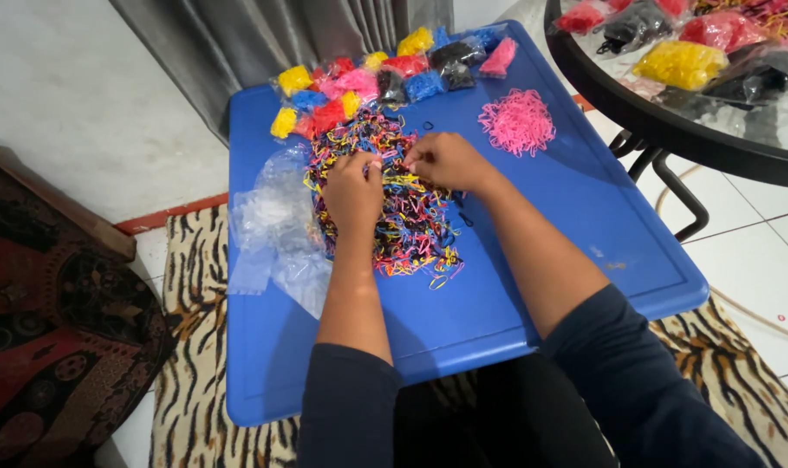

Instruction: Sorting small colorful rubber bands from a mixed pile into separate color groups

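Head view, left hand [352, 192] and right hand [446, 161], grips pinching mixed bands [403, 217], blue table [585, 217] bare rightward.

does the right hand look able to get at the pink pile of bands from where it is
Probably yes: the right hand rests on the mixed pile, and only bare blue tray lies between it and the pink pile.

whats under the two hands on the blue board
A heap of mixed-colour rubber bands lies under the left hand and right hand; bands beneath the palms are hidden.
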